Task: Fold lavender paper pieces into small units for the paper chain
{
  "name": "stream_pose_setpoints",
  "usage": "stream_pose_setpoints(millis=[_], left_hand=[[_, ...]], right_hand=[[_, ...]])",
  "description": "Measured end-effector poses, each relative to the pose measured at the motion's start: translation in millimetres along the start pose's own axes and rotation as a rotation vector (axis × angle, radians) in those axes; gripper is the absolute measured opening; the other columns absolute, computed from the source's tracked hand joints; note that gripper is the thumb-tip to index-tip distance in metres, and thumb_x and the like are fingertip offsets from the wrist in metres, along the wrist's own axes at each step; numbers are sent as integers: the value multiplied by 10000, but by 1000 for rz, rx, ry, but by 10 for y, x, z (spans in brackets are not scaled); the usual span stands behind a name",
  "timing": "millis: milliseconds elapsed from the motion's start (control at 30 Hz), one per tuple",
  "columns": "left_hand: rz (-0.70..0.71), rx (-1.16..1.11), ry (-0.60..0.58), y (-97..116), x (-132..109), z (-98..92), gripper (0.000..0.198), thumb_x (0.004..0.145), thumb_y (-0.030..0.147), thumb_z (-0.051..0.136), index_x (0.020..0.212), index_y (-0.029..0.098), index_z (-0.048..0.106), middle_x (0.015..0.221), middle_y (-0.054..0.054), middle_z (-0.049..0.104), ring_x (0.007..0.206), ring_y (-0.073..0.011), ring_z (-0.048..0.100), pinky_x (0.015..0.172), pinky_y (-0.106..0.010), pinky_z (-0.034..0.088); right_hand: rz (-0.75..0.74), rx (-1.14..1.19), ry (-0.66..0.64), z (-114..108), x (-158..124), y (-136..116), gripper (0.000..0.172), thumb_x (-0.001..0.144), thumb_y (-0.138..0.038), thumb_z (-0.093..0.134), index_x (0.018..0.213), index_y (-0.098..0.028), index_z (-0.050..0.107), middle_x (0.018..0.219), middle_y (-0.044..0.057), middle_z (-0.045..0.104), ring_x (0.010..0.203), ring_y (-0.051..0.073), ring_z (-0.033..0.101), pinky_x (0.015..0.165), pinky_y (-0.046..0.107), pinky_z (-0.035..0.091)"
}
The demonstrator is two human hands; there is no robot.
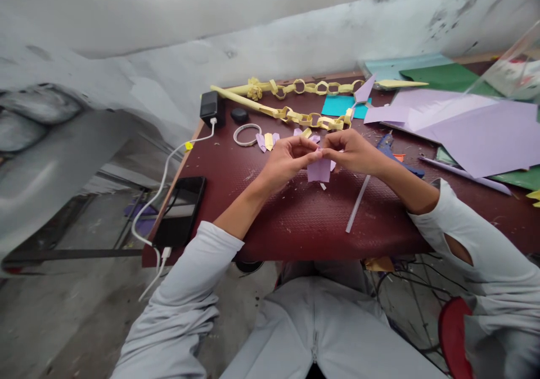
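While hands (287, 157) (354, 150) pinch paper (318, 172), stained wall (304, 41) backs table (282, 221)

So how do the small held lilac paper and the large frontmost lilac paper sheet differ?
The small lilac paper is pinched in the left hand and right hand; the large lilac paper sheet lies untouched at right. The small paper is far smaller than the sheet. Both are lilac.
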State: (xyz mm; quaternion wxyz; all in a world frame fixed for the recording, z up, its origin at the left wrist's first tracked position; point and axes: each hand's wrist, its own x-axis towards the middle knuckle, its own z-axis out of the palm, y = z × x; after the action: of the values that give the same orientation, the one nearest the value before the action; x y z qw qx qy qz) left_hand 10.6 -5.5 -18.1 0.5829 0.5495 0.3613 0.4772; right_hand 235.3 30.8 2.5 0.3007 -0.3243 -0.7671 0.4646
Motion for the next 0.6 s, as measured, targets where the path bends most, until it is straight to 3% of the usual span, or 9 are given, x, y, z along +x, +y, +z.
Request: stream_pose_setpoints(millis=[200, 467, 600], left_hand=[[-72, -31, 31, 31, 4, 33, 481, 943, 640, 916, 950, 182, 767, 959, -63, 822, 860, -184, 804, 793, -333, 700], [-84, -75, 25, -25, 10, -34, 447, 804, 460, 1062, 1027, 191, 785, 1058, -61, 851, 914, -184, 831, 809, -309, 691], [-105, -77, 12, -22, 2, -34, 491, 758, 430, 1089, 1064, 194, 785, 1059, -72, 863, 925, -202, 844, 805, -314, 689]], right_hand=[[-16, -40, 33, -15, -9, -20, 483, 1019, -537, 844, 736, -229, 603, 629, -28, 531, 580, 116, 469, 489, 269, 379], [17, 60, 84, 12, 6, 17, 278, 950, -420, 915, 949, -245, 699, 679, -43, 541, 569, 127, 482, 477, 284, 459], [15, 109, 70, 32, 1, 2, 242, 947, -388, 882, 904, -240, 696, 700, -33, 596, 562, 125, 526, 482, 290, 540]])
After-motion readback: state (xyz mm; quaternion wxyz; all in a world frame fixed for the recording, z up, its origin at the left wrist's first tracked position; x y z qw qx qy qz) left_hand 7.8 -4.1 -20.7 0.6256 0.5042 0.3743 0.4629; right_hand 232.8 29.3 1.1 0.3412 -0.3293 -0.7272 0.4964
